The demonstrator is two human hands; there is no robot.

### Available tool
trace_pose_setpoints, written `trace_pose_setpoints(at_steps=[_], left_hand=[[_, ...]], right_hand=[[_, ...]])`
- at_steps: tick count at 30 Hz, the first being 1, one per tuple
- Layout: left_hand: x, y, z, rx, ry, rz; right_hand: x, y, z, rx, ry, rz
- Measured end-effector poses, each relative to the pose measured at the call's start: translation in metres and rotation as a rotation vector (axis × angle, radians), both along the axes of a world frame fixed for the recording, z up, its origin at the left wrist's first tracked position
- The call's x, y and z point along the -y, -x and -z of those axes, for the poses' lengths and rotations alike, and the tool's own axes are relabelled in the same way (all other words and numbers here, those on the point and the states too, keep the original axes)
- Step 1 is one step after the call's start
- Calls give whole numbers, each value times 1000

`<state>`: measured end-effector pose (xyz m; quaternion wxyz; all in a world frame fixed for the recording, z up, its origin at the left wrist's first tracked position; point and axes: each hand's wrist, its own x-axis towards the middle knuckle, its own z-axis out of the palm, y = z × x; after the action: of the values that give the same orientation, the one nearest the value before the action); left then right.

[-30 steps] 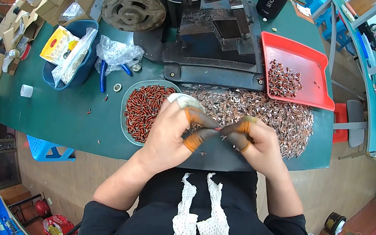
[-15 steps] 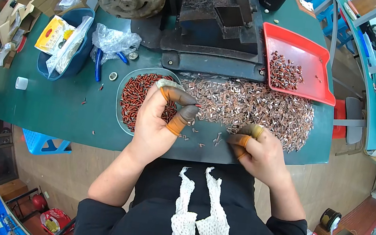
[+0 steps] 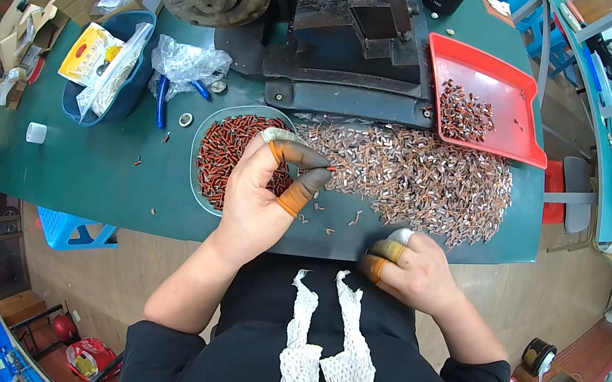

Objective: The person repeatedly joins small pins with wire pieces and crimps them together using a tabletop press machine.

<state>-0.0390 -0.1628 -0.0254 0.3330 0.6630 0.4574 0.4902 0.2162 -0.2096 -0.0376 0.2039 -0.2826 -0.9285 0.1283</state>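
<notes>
My left hand (image 3: 262, 192), with dark-stained orange finger cots on thumb and forefinger, pinches a small red-tipped part (image 3: 331, 169). It is held over the near left of a heap of small copper and silvery metal clips (image 3: 435, 183). Beside that hand, partly behind it, a pale green tray (image 3: 194, 173) holds many small red-and-dark parts (image 3: 228, 155). At the table's front edge, my right hand (image 3: 413, 272) is closed, with stained cots on its fingers. Its fingertips are curled under and blurred, so anything in them is hidden.
A greasy machine (image 3: 355, 55) stands behind the heap. At the right, a red tray (image 3: 507, 111) contains more small parts. Left lie a blue basket (image 3: 111, 108), crumpled plastic (image 3: 190, 61), blue-handled pliers (image 3: 161, 108) and a white roll (image 3: 35, 134). A few clips lie loose near the front.
My right hand has moved toward me, from the heap's near side to the table's front edge. My left hand stays nearly in place, still pinching the red-tipped part.
</notes>
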Motion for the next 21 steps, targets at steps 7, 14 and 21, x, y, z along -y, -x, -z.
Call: trace_pose_setpoints(at_steps=[7,14,21], left_hand=[[-18,-4,-3,-91,-123,-64],[-77,-21,-36,-315,-692,-242],[-129,-31,-40,-412,-901,-358]], right_hand=[[-29,9,-22,-566,530,408],[-140,50,-63,-1208,672,477],[-190,71,-62,-1388,667,438]])
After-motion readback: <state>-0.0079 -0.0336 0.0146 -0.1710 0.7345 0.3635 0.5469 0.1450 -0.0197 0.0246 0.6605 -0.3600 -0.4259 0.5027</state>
